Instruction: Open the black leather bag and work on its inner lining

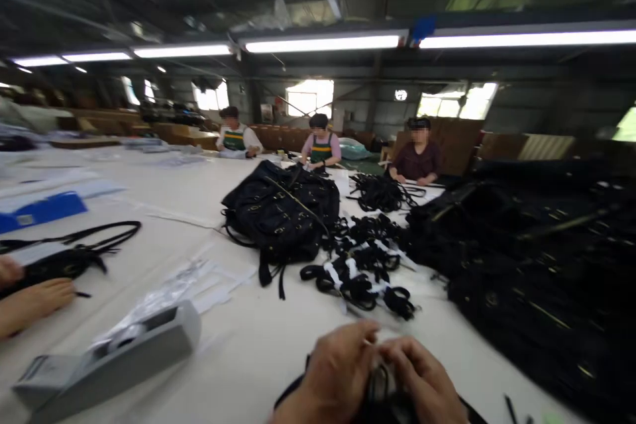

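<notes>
Black strap [381, 389], narrow and looped, sits at the bottom edge of my view, bunched between both hands just above the white table [258, 344]. My left hand [342, 371] curls its fingers shut around the strap's left side; my right hand [422, 377] pinches the same strap with bent fingers, the thumbs of the 2 hands nearly touching. Just beyond lies a heap of black strap bundles [362, 265], and behind it a black bag [283, 212]. To the left, a grey tape dispenser [119, 358] rests on the table, holding a tape roll. A co-worker's hand [30, 305] lies at the far left. 3 people [320, 142] sit opposite.
</notes>
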Demonstrator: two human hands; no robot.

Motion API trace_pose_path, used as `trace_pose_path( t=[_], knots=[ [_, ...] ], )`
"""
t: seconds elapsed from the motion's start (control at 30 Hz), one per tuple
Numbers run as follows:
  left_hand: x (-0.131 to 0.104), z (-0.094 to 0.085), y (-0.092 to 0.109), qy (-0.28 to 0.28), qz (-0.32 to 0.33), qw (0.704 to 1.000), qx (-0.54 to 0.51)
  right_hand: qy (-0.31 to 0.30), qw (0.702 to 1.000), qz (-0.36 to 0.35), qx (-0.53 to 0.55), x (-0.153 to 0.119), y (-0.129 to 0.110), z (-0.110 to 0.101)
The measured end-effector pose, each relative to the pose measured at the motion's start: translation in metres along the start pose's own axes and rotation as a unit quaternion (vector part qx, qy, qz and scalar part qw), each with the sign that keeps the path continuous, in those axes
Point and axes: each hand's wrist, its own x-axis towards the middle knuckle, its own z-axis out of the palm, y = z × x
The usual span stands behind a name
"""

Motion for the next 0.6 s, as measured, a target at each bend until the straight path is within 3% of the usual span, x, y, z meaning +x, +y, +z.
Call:
trace_pose_path(
  t=[0.13, 0.23, 0.43, 0.6],
  knots=[
    [-0.006, -0.006, -0.019, -0.033, -0.095, 0.994, -0.044, -0.052, 0.994, 0.065, 0.074, 0.0, 0.016, 0.0],
    [-0.007, -0.007, -0.035, -0.049, -0.126, 0.991, -0.014, -0.03, 0.995, 0.08, 0.046, 0.0, 0.033, 0.004],
    [-0.024, -0.008, -0.053, -0.166, -0.073, 0.978, 0.105, 0.02, 0.998, 0.047, -0.028, -0.009, 0.049, 0.005],
    [-0.024, -0.012, -0.074, -0.151, -0.028, 0.963, 0.22, 0.008, 0.998, 0.041, -0.042, -0.011, 0.051, 0.008]
  ],
)
